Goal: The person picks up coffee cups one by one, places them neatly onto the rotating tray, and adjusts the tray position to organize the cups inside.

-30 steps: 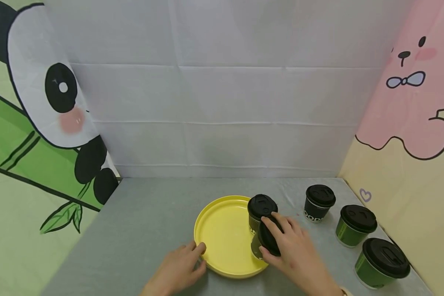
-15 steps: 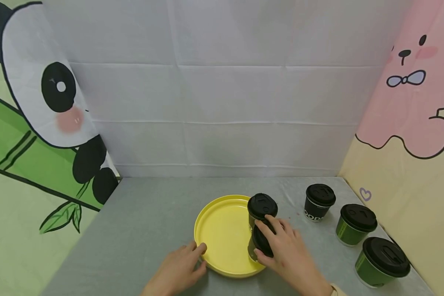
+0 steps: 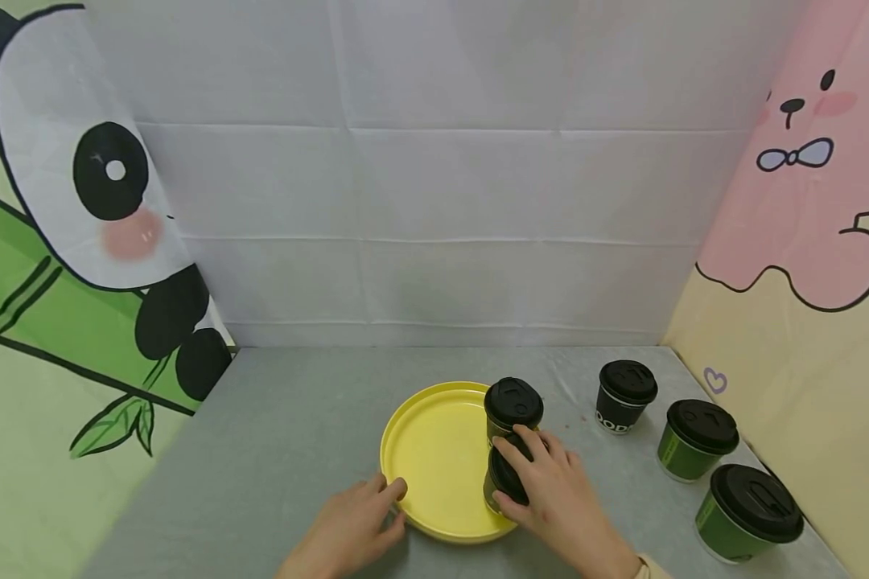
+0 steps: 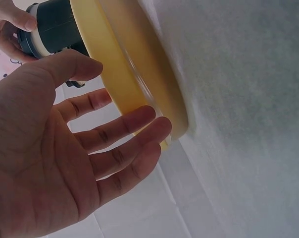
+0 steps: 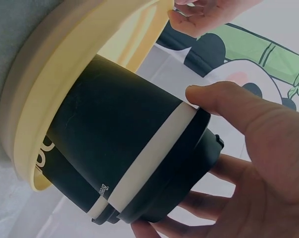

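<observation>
My right hand [image 3: 559, 500] grips a paper coffee cup [image 5: 124, 119] round its black lid, thumb on one side and fingers on the other. The cup, dark with a pale band under the lid, stands on the right part of a round yellow plate [image 3: 434, 462] with a raised rim. Right behind it on the plate is a second lidded cup [image 3: 513, 404], close against it in the right wrist view. My left hand [image 3: 356, 521] is at the plate's front left rim, its fingers [image 4: 134, 121] loosely extended along the outer side and holding nothing.
To the right on the grey table [image 3: 297, 434] stand a small black lidded cup [image 3: 626, 396], a green lidded cup [image 3: 698, 441] and a larger green lidded cup [image 3: 749, 515]. A white cloth backdrop [image 3: 434, 241] rises behind, with painted panels at both sides.
My right hand has moved the cup slightly left on the plate, and it now stands more upright, in front of the second cup. The left hand stays at the rim.
</observation>
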